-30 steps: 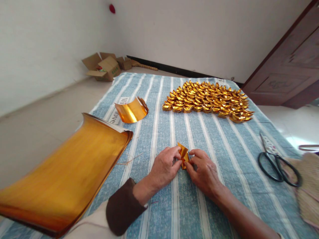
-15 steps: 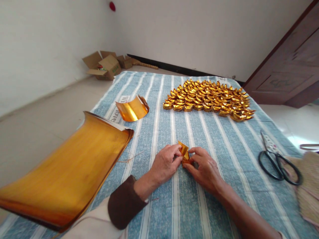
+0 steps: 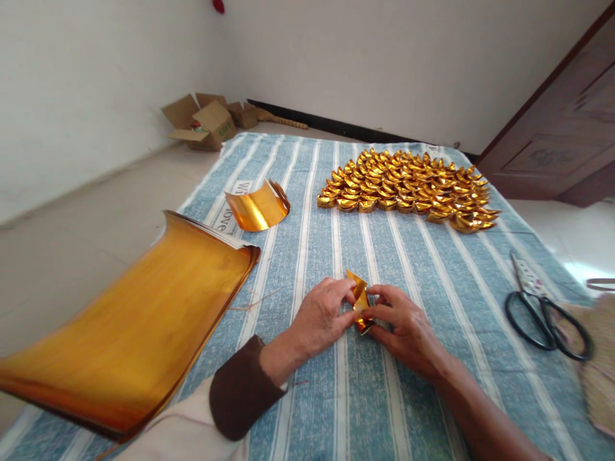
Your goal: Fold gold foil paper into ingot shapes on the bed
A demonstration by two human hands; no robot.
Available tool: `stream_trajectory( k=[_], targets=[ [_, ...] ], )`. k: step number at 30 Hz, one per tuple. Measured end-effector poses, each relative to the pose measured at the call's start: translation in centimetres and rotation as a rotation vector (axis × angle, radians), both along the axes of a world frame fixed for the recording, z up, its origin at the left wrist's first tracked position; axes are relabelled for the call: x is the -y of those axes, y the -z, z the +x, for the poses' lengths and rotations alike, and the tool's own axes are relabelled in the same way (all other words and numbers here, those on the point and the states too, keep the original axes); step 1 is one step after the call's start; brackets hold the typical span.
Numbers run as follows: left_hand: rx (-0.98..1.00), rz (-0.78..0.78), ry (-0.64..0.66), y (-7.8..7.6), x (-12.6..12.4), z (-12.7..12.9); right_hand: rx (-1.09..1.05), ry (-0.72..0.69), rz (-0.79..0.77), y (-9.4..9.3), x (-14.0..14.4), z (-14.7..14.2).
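Observation:
A small piece of shiny gold foil paper, partly folded, is between my two hands just above the striped cloth. My left hand pinches its left side with thumb and fingers. On its right side, my right hand grips the lower part, fingers bent around the fold. Part of the paper is covered by my fingertips. Farther back, many folded gold paper ingots stand packed in rows. A curved stack of cut gold paper lies at the back left.
Large gold sheets lie stacked along the left edge of the table. Black-handled scissors rest at the right, beside a tan cloth. Open cardboard boxes stand on the floor behind.
My right fingers have shifted on the gold paper, and its lower end now shows a rounded, shiny fold. The whole view has tilted slightly.

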State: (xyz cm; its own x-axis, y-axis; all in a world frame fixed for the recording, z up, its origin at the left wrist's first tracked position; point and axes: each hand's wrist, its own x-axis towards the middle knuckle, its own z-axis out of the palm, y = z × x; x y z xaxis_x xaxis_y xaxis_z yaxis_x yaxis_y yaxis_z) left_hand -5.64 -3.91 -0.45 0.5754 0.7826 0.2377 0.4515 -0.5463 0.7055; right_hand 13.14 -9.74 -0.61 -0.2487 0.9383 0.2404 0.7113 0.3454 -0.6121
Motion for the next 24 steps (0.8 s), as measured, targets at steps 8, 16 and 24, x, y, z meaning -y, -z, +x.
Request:
stream_trajectory(
  k=[8, 16, 24],
  targets=[
    [0.014, -0.019, 0.007, 0.15, -0.13, 0.0, 0.01, -0.002, 0.058, 0.3, -0.08, -0.04],
    [-0.009, -0.029, 0.015, 0.22, -0.31, 0.06, -0.058, 0.032, 0.011, 0.67, -0.07, 0.02],
    [-0.037, -0.021, 0.049, -0.05, -0.58, 0.12, -0.1, 0.111, -0.028, 0.56, -0.23, -0.72]
  ],
)
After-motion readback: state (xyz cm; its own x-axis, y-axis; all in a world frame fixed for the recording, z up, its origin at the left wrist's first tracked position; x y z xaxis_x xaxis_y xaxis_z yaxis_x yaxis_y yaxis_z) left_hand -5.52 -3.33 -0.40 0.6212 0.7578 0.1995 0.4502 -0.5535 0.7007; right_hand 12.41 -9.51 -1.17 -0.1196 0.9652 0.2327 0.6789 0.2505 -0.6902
